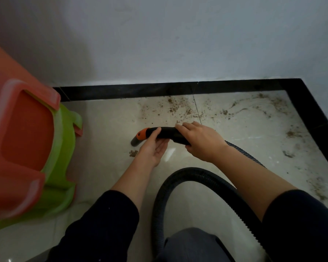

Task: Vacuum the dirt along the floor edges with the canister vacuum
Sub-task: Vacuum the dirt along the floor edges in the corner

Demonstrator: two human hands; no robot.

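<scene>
The vacuum handle is held low over the floor, a little out from the black skirting board and roughly parallel to it. Its grey nozzle dips down at the end that points along the skirting toward the stacked plastic stools. The handle looks like hard, smooth plastic, stiff and probably light. The ribbed hose trailing away from the skirting in a loop is flexible and will likely drag and twist, so a two-point hold suits it. The right hand comes down from above onto the hose end, wrist bent, with its fingers curled over the top and wrapped round the tube. The left hand lies palm up beneath the part by the orange collar, fingers fairly straight underneath and thumb hooked across the top. Most of the dirt lies scattered right against the skirting, beyond the hands. One small clump sits farther out, just under the nozzle.
</scene>
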